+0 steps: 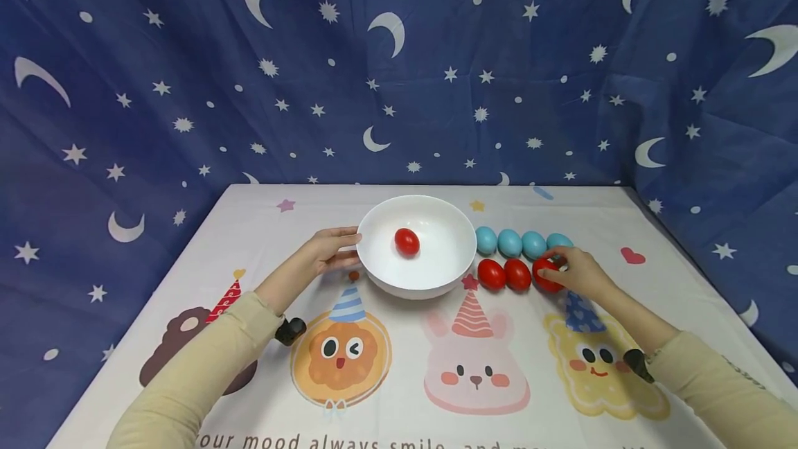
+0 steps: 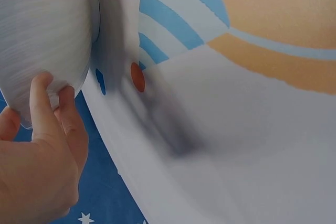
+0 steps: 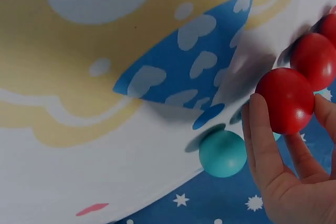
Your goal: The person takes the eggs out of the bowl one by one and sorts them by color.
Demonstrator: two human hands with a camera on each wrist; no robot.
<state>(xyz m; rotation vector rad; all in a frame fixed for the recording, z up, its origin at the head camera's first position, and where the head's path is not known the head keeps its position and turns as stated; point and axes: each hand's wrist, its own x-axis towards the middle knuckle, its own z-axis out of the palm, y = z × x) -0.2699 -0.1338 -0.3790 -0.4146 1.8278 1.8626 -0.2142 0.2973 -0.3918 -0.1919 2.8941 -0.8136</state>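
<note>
A white bowl (image 1: 380,262) stands near the middle of the table with one red egg (image 1: 407,242) inside it. My left hand (image 1: 333,249) holds the bowl by its left side. In the left wrist view, the fingers (image 2: 41,103) lie against the outer wall and the thumb is at the rim. To the right of the bowl, my right hand (image 1: 576,272) pinches a red egg (image 3: 286,100) between thumb and fingers. Two more red eggs (image 1: 492,274) lie between that egg and the bowl.
Several light blue eggs (image 1: 509,243) form a row just behind the red ones, the nearest close to the bowl's right side. A white cloth (image 1: 262,227) printed with cartoon figures covers the table. Behind it hangs a dark blue curtain (image 1: 436,123) with moons and stars.
</note>
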